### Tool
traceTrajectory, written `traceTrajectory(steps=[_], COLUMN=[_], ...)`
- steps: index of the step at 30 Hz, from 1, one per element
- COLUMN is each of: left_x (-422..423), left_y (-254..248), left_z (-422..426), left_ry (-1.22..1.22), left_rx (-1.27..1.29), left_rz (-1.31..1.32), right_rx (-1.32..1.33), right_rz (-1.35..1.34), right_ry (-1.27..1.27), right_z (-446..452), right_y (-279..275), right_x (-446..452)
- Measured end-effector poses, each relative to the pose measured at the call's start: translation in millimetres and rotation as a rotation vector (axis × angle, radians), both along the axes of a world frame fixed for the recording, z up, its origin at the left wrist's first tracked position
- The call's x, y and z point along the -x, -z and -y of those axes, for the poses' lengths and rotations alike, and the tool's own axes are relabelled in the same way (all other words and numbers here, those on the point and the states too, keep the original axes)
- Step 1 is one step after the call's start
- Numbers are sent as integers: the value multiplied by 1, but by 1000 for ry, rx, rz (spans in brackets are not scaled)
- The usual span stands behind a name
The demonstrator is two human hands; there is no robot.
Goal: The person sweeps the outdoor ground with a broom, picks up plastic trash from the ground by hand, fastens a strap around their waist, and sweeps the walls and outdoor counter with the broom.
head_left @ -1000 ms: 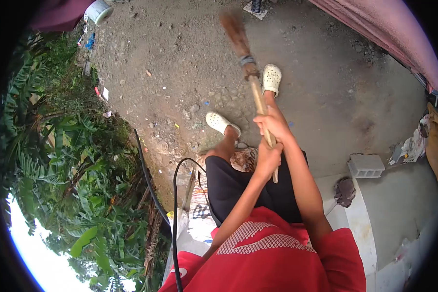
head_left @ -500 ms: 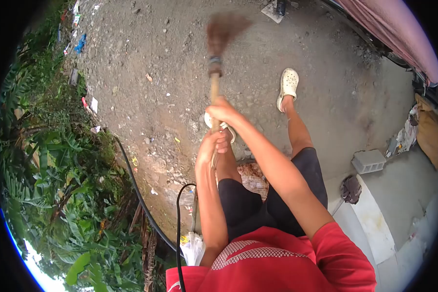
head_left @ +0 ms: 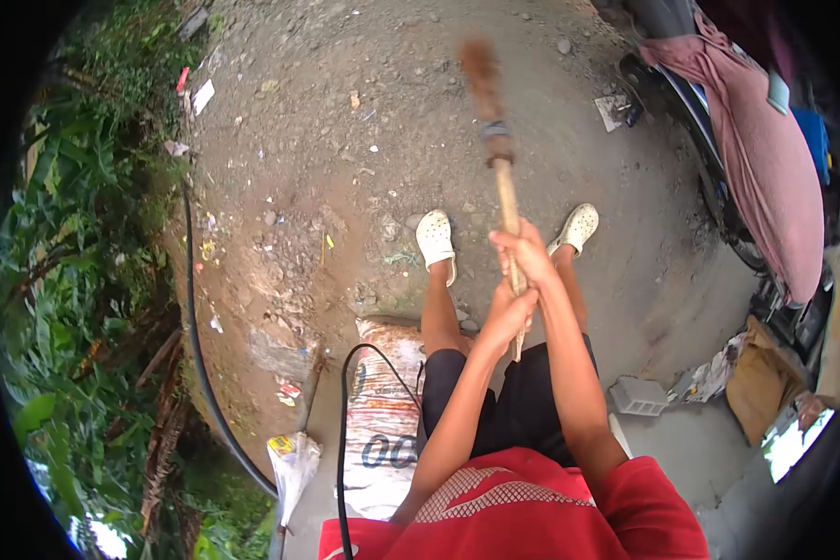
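A broom with a pale wooden handle stretches out in front of me. Its brown bristle head, blurred by motion, is above the dirt ground; I cannot tell if it touches. My right hand is wrapped around the handle, higher up. Just below it, close to the handle's end, my left hand grips the same stick. Beneath the hands are my two feet in cream clogs, set apart on the ground.
Green plants line the left side, beside a black hose. A printed sack lies by my left leg. To the right are a pink cloth over a vehicle and a concrete block. Litter dots the dirt.
Both hands and the broom have moved right relative to my body, and the handle now slants the other way. The view has shifted, showing more of the sack and the pink cloth.
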State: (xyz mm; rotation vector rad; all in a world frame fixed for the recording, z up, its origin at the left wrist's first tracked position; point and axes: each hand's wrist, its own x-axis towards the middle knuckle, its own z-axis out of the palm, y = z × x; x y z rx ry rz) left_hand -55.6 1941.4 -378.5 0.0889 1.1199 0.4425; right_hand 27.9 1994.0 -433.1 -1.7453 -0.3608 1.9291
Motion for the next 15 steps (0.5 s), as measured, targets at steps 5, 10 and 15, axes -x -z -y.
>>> traceTrajectory(steps=[5,10,15], left_x=[38,129,174], left_y=[80,45,11], left_z=[-21,109,104], left_ry=[192,-483,-971], left_rx=[30,274,334], left_rz=[232,-2,-222], right_rx=[211,273,333], right_rz=[166,-22,-238], right_ry=[117,-382,-989], right_z=[-5,77,91], right_y=[57,73,55], right_x=[3,144,266])
